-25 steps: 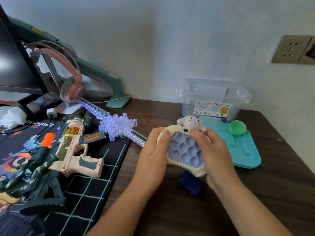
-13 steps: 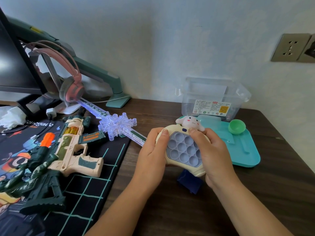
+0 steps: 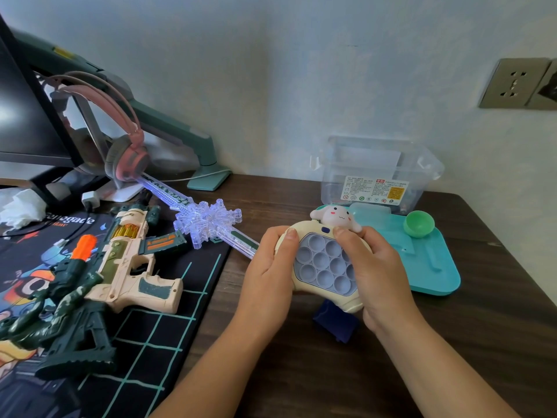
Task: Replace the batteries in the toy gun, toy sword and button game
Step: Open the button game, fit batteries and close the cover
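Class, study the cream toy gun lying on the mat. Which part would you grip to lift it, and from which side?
Grip the cream toy gun by its handle, reaching from the near right. The gun lies flat on the mat with that stubby handle jutting toward bare mat, while the dark green gun crowds its left side.

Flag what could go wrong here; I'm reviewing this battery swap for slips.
1. The left hand and right hand hold the button game bubble side up. Flipping it to reach the back might loosen the grip and drop it onto the dark blue object just below.
2. The toy sword ends right by the left hand, so a shift could knock it.
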### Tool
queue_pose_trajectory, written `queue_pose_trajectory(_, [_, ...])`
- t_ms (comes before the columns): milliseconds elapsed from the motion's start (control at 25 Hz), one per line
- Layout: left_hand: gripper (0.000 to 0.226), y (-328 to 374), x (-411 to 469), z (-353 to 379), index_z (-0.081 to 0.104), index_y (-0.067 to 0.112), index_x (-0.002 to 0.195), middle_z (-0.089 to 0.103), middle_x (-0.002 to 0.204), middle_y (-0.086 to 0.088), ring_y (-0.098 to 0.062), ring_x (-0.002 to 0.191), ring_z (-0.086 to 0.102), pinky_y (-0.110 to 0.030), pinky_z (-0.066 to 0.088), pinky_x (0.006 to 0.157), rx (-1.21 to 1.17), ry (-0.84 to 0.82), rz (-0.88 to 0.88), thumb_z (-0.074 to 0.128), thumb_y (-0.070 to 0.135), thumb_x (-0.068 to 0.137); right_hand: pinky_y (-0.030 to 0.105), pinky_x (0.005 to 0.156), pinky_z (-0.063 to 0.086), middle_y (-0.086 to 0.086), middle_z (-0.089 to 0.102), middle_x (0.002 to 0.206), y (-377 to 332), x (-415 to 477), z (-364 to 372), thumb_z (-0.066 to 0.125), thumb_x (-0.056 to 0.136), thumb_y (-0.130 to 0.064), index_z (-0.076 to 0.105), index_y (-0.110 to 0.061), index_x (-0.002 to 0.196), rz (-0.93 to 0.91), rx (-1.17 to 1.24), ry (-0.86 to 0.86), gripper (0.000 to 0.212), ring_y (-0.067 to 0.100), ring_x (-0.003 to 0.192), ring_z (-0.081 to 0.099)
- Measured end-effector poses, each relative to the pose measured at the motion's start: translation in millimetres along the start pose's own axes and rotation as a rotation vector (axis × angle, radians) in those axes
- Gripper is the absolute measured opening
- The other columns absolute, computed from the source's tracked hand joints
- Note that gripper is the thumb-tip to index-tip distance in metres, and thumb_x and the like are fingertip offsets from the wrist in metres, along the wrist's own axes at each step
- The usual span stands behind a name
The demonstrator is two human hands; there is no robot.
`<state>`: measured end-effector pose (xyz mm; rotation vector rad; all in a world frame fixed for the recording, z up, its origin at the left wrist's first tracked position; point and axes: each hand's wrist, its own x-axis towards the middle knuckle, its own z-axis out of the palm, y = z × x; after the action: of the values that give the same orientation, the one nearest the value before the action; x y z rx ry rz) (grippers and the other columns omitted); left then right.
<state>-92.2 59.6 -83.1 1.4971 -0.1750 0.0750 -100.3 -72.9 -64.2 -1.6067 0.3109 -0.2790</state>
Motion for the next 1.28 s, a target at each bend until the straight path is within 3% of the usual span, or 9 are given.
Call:
queue_pose_trajectory(200, [0.025, -2, 0, 0, 0.064, 0.018, 0.103, 0.073, 0.098, 0.004, -0.004, 0.090, 0.067, -0.017, 0.051, 0.075, 0.018, 0.002, -0.001, 0.043, 0.030, 0.105, 0.030, 0.064, 0.054, -0.003, 0.071, 0.090, 2, 0, 1, 0.062, 0.081, -0.041, 0.066, -0.023, 0.088, 0.009, 0.018, 0.007, 0.019, 0.014, 0.086, 0.069])
queue_pose_trajectory(720, [0.020, 0, 0, 2, 0.064, 0.022, 0.104, 0.073, 0.095, 0.009, -0.005, 0.092, 0.068, -0.020, 0.052, 0.075, -0.016, 0.013, 0.005, 0.047, 0.032, 0.104, 0.029, 0.064, 0.053, -0.002, 0.071, 0.094, 0, -2, 2, 0.062, 0.080, -0.043, 0.066, -0.023, 0.092, 0.022, 0.028, 0.018, 0.023, 0.015, 0.088, 0.068])
queue_pose_trajectory(800, [0.021, -3, 1, 1, 0.062, 0.030, 0.111, 0.072, 0.103, 0.012, -0.004, 0.098, 0.067, -0.024, 0.052, 0.081, 0.016, 0.043, 0.033, 0.051, 0.042, 0.098, 0.031, 0.067, 0.056, -0.003, 0.071, 0.095, -1, -3, 4, 0.062, 0.078, -0.046, 0.066, -0.026, 0.094, 0.027, 0.022, 0.027, 0.026, 0.014, 0.088, 0.069])
queue_pose_trajectory(920, [0.044, -5, 1, -5, 0.054, 0.036, 0.129, 0.055, 0.127, 0.020, -0.001, 0.121, 0.052, -0.032, 0.048, 0.099, 0.403, 0.166, 0.319, 0.055, 0.051, 0.088, 0.030, 0.069, 0.056, -0.007, 0.069, 0.096, -6, -4, 3, 0.057, 0.084, -0.053, 0.060, -0.031, 0.100, 0.030, -0.007, 0.067, 0.028, 0.007, 0.084, 0.067])
queue_pose_trajectory(1000, [0.059, -4, -2, -4, 0.046, 0.044, 0.136, 0.039, 0.147, 0.020, 0.002, 0.140, 0.034, -0.024, 0.037, 0.110, 0.451, 0.046, 0.358, 0.059, 0.058, 0.080, 0.024, 0.070, 0.051, -0.012, 0.067, 0.097, -14, -9, 3, 0.044, 0.083, -0.066, 0.058, -0.036, 0.103, 0.009, 0.028, 0.039, 0.038, 0.002, 0.086, 0.063])
queue_pose_trajectory(1080, [0.084, -1, -5, 0, 0.037, 0.049, 0.141, 0.029, 0.155, 0.022, 0.012, 0.142, 0.023, -0.005, 0.029, 0.104, 0.341, -0.108, 0.191, 0.068, 0.065, 0.065, 0.026, 0.079, 0.052, -0.016, 0.067, 0.104, -17, -15, 1, 0.031, 0.076, -0.072, 0.058, -0.042, 0.112, -0.077, 0.068, -0.034, 0.054, 0.003, 0.093, 0.064])
queue_pose_trajectory(1120, [0.091, 0, -4, 0, 0.038, 0.044, 0.143, 0.037, 0.153, 0.018, 0.010, 0.139, 0.033, -0.003, 0.034, 0.099, 0.209, -0.142, 0.118, 0.073, 0.061, 0.060, 0.024, 0.077, 0.053, -0.019, 0.067, 0.104, -19, -19, 1, 0.031, 0.080, -0.066, 0.058, -0.043, 0.113, -0.155, 0.078, -0.069, 0.049, 0.001, 0.094, 0.064])
queue_pose_trajectory(1200, [0.082, 0, 2, -3, 0.052, 0.026, 0.138, 0.061, 0.136, 0.000, -0.008, 0.124, 0.058, -0.019, 0.050, 0.094, -0.154, -0.177, 0.031, 0.076, 0.049, 0.063, 0.020, 0.076, 0.053, -0.022, 0.066, 0.108, -21, -26, 1, 0.040, 0.095, -0.038, 0.057, -0.039, 0.114, -0.315, 0.070, -0.139, 0.026, 0.000, 0.098, 0.064])
queue_pose_trajectory(1280, [0.062, 5, 7, -8, 0.062, 0.016, 0.131, 0.067, 0.128, -0.013, -0.024, 0.114, 0.064, -0.038, 0.054, 0.094, -0.513, -0.185, -0.139, 0.068, 0.048, 0.078, 0.014, 0.078, 0.051, -0.020, 0.066, 0.109, -22, -31, 2, 0.046, 0.097, -0.012, 0.057, -0.034, 0.114, -0.438, 0.012, -0.178, 0.030, 0.000, 0.101, 0.062])
